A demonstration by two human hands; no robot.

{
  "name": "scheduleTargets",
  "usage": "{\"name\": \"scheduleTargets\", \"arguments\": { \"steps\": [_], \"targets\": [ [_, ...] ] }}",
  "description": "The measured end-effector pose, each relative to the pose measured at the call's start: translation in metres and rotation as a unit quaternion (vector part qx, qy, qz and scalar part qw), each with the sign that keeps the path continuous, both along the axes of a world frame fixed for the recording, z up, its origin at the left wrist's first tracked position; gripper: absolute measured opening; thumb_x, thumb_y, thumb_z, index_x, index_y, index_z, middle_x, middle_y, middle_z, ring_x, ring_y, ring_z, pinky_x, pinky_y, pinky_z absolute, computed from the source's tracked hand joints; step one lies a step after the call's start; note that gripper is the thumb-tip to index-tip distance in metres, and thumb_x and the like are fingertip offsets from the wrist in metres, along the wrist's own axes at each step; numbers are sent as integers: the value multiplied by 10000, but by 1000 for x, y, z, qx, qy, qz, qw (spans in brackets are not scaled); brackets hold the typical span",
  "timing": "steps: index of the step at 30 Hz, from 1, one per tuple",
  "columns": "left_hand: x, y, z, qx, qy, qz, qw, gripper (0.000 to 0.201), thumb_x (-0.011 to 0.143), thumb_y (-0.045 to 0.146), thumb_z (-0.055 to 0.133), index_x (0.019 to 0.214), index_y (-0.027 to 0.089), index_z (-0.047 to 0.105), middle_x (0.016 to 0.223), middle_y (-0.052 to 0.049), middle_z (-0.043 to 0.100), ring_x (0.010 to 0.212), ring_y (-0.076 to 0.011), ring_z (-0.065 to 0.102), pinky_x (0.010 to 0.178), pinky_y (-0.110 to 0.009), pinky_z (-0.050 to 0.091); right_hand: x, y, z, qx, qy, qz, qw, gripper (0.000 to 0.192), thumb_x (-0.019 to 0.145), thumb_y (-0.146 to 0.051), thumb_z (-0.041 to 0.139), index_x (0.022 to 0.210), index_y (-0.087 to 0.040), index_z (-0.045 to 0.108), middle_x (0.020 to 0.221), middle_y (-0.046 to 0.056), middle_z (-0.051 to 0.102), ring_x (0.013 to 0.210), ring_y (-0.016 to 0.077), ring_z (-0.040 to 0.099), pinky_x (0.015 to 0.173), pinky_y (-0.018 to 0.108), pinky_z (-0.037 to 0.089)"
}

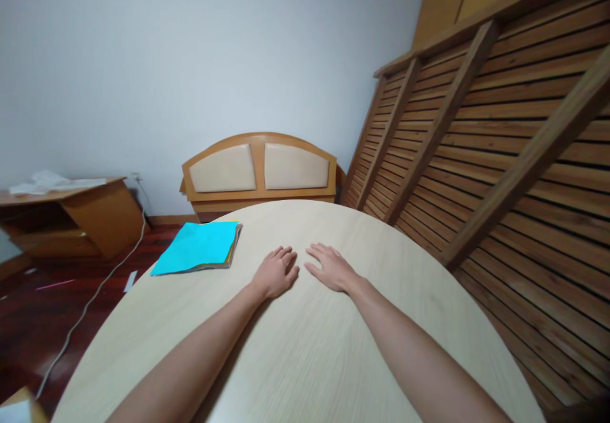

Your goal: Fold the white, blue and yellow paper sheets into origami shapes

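Observation:
Both my hands rest palm down on a pale wood-grain round table (305, 359), a small gap between them. My left hand (276, 272) lies open near the middle, its fingers pointing forward and holding nothing. Beside it, my right hand (330, 267) is open too, with fingers stretched out and the thumb apart. To the left of my left hand sits a stack of paper with a bright cyan sheet (197, 245) on top. Yellow and greyish edges show beneath that sheet. Neither hand touches the stack.
Behind the table stands a wooden headboard (260, 166) with cream panels. A slatted wooden frame (443, 143) leans along the right side. At left, a low cabinet (102, 220) carries white papers (45, 181). A white cable (112, 274) runs across the dark red floor (52, 308).

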State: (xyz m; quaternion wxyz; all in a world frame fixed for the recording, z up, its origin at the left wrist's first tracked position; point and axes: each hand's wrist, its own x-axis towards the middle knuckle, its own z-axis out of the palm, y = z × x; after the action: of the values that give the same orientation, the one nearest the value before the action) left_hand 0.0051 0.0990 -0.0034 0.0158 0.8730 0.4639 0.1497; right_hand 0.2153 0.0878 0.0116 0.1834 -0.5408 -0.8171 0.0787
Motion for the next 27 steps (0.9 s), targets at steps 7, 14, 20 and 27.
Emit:
{"name": "scheduleTargets", "arguments": {
  "steps": [7, 14, 20, 27],
  "targets": [
    [-18, -13, -7, -48, -4, -37, 998, 526, 976, 421, 436, 1443, 182, 481, 1558, -123, 374, 1458, -320, 300, 1175, -517, 277, -3, -12, -15, -60, -12, 61, 996, 696, 941, -613, 407, 1511, -215, 391, 1611, 82, 274, 1498, 265, 191, 1210, 458, 110],
    [-19, -20, -7, -44, 4, -37, 998, 513, 984, 401, 428, 1438, 170, 490, 1551, -138, 383, 1451, -336, 309, 1167, -537, 286, -3, -22, -15, -54, -14, 65, 996, 670, 948, -590, 410, 1500, -211, 412, 1605, 83, 292, 1493, 264, 209, 1209, 454, 123],
    [-20, -20, -8, -38, 0, -42, 998, 492, 988, 402, 428, 1428, 193, 499, 1543, -127, 402, 1447, -317, 324, 1166, -516, 294, -5, -24, -14, -50, -19, 61, 997, 655, 949, -581, 418, 1492, -214, 427, 1598, 84, 311, 1487, 269, 226, 1206, 457, 137],
    [-20, -19, -9, -45, -5, -40, 998, 502, 986, 406, 433, 1433, 186, 492, 1547, -133, 393, 1449, -321, 320, 1162, -521, 290, -5, -23, -13, -52, -18, 59, 997, 654, 949, -579, 421, 1491, -212, 430, 1596, 87, 315, 1486, 284, 225, 1202, 469, 147]
  ]
}}
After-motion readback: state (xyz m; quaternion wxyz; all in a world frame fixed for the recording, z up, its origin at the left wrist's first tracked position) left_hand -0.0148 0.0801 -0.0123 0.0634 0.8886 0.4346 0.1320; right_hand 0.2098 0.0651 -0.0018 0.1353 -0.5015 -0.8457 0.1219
